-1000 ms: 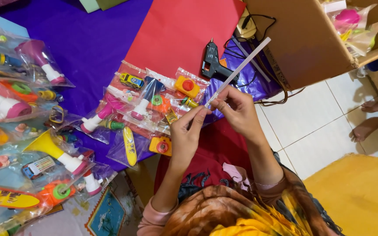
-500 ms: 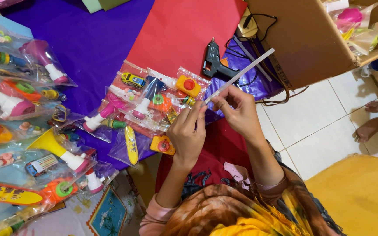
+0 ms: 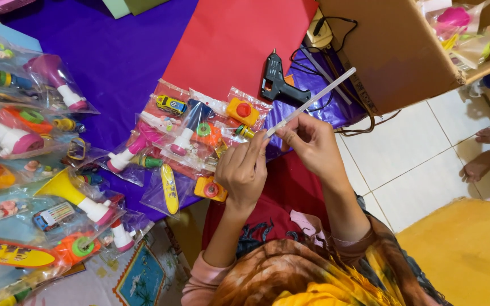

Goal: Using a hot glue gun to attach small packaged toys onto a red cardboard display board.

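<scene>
Two hands meet over a spread of bagged toys: the left hand (image 3: 244, 170), fingers curled, pinches the lower end of a white glue stick (image 3: 313, 101), while the right hand (image 3: 312, 144) closes around it just above, forearm angled up from the lap. The stick slants up and to the right, its free end over the purple sheet (image 3: 114, 54) near a black glue gun (image 3: 279, 85) and in front of a cardboard box (image 3: 392, 51). Compared with half a second earlier, both hands sit slightly lower and closer together; the stick's tilt is unchanged.
</scene>
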